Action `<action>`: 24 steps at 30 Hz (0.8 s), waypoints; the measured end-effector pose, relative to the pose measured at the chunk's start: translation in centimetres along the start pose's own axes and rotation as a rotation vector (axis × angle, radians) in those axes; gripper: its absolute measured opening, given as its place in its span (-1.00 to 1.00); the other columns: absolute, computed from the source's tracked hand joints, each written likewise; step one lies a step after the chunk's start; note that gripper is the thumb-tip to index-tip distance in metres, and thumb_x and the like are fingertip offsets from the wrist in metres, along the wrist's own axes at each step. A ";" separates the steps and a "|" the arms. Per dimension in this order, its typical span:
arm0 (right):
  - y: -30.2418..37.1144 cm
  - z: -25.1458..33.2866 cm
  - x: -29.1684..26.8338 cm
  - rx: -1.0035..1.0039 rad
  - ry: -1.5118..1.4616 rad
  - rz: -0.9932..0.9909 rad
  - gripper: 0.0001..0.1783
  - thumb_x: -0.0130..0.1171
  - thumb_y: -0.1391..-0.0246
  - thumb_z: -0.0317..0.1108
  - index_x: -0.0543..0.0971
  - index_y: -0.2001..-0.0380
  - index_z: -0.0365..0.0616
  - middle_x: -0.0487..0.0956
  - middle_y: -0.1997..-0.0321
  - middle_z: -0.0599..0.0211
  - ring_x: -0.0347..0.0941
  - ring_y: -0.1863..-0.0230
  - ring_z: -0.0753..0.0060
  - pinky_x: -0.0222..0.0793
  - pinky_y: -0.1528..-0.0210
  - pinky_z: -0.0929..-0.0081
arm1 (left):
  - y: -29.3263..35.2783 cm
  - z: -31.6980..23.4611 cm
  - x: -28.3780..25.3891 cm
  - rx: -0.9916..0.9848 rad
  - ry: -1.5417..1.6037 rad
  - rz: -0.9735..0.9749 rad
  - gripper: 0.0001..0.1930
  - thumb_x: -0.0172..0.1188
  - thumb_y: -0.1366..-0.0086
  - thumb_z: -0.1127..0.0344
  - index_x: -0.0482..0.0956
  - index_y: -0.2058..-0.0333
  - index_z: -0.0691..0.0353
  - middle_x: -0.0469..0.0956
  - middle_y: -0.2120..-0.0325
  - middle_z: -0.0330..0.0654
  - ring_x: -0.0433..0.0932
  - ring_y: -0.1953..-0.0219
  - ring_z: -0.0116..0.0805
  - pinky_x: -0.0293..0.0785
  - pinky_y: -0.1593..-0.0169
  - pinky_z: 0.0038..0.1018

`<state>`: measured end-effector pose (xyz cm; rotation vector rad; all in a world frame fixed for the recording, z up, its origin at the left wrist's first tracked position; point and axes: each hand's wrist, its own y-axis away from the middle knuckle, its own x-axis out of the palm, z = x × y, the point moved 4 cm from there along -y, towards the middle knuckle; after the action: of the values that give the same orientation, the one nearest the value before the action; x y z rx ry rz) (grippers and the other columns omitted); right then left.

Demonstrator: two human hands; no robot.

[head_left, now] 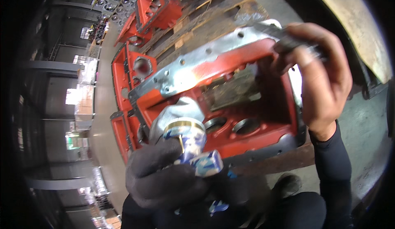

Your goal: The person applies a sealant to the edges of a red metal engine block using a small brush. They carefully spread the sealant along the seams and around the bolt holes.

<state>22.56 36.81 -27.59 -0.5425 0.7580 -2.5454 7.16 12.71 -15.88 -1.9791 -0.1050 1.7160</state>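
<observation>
Over far-right corner of red casting (pixel 214 66), bare right hand (pixel 325 70) clenching fingers around dark blocky piece (pixel 289 42), probably feeling stiff, light, best held by sides; gloved left hand (pixel 180 108) overlapping casting's left part, grip unclear.

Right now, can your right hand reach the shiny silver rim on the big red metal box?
Probably yes: the bare right hand is by the right end of the silver rim, and nothing seems to block it, though it grips a dark object.
</observation>
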 end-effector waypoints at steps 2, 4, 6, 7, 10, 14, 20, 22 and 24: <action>-2.4 -1.7 -2.6 0.049 -0.104 -0.167 -0.67 0.10 -0.43 -0.37 0.61 -0.10 -0.36 0.67 0.24 0.21 0.58 0.32 0.46 0.52 0.19 0.50 | 0.9 0.3 -0.1 -0.042 0.081 -0.095 -0.63 0.59 0.11 0.32 0.85 0.22 -0.14 0.67 0.20 -0.39 0.73 0.13 -0.01 0.67 0.26 -0.28; -5.3 -5.2 -4.9 0.160 -0.106 -0.204 -0.72 0.12 -0.42 -0.40 0.63 -0.05 -0.35 0.68 0.29 0.23 0.60 0.34 0.49 0.54 0.24 0.51 | 1.5 0.1 -0.5 -0.041 0.074 -0.154 -0.65 0.60 0.09 0.32 0.82 0.24 -0.10 0.66 0.23 -0.38 0.73 0.18 -0.08 0.65 0.24 -0.27; -6.7 -12.4 -6.8 0.304 -0.068 -0.142 -0.74 0.12 -0.41 -0.42 0.61 -0.03 -0.36 0.68 0.29 0.20 0.61 0.37 0.48 0.55 0.31 0.50 | 1.7 -0.2 -0.9 0.017 -0.056 -0.147 -0.63 0.64 0.04 0.38 0.73 0.22 -0.01 0.60 0.26 -0.37 0.73 0.21 -0.23 0.68 0.07 -0.21; -6.8 -15.7 -7.6 0.383 -0.018 -0.112 -0.74 0.12 -0.40 -0.43 0.60 -0.04 -0.37 0.69 0.28 0.19 0.62 0.39 0.47 0.55 0.35 0.50 | 1.8 0.2 -1.0 0.061 -0.136 -0.139 -0.60 0.66 0.00 0.42 0.67 0.21 0.05 0.56 0.28 -0.36 0.72 0.23 -0.32 0.70 -0.05 -0.16; -6.2 -23.1 -6.6 0.581 0.020 -0.059 -0.71 0.14 -0.39 -0.45 0.58 -0.08 -0.38 0.71 0.16 0.17 0.63 0.27 0.47 0.57 0.21 0.51 | 4.5 3.0 -2.2 0.199 0.036 -0.234 -0.61 0.69 0.00 0.28 0.65 0.24 -0.05 0.53 0.40 -0.36 0.69 0.30 -0.35 0.68 0.06 -0.12; -7.3 -26.2 -4.5 0.623 0.123 -0.056 -0.70 0.16 -0.39 -0.44 0.58 -0.09 -0.39 0.72 0.17 0.15 0.68 0.28 0.41 0.64 0.24 0.47 | 3.5 4.1 -1.4 0.349 0.074 -0.351 -0.63 0.66 0.02 0.29 0.67 0.25 -0.07 0.52 0.45 -0.38 0.55 0.48 -0.41 0.54 0.36 -0.30; -9.2 -27.3 -3.5 0.652 0.325 -0.088 -0.70 0.17 -0.38 -0.43 0.63 -0.06 -0.42 0.74 0.25 0.11 0.70 0.39 0.41 0.65 0.32 0.46 | 4.8 4.7 -0.9 0.250 0.085 -0.420 -0.65 0.66 0.04 0.34 0.63 0.35 -0.09 0.51 0.46 -0.53 0.45 0.61 -0.52 0.34 0.48 -0.42; -9.5 -27.9 -3.1 0.667 0.328 -0.071 -0.69 0.18 -0.38 -0.43 0.63 -0.08 -0.41 0.74 0.26 0.11 0.71 0.39 0.39 0.66 0.30 0.44 | 5.4 5.1 -0.8 0.261 0.105 -0.491 -0.64 0.67 0.06 0.34 0.61 0.39 -0.10 0.49 0.49 -0.56 0.43 0.63 -0.54 0.32 0.49 -0.44; -9.4 -28.4 -2.8 0.689 0.334 -0.076 -0.69 0.19 -0.38 -0.44 0.64 -0.08 -0.40 0.74 0.26 0.11 0.71 0.38 0.38 0.66 0.30 0.42 | 5.3 5.5 -1.0 0.283 0.109 -0.468 -0.62 0.69 0.08 0.34 0.59 0.41 -0.12 0.48 0.51 -0.57 0.42 0.63 -0.56 0.31 0.49 -0.45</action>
<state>8.68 57.16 -44.78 0.0845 -0.0770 -2.7660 0.32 9.54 -17.59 -1.6719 -0.2508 1.2462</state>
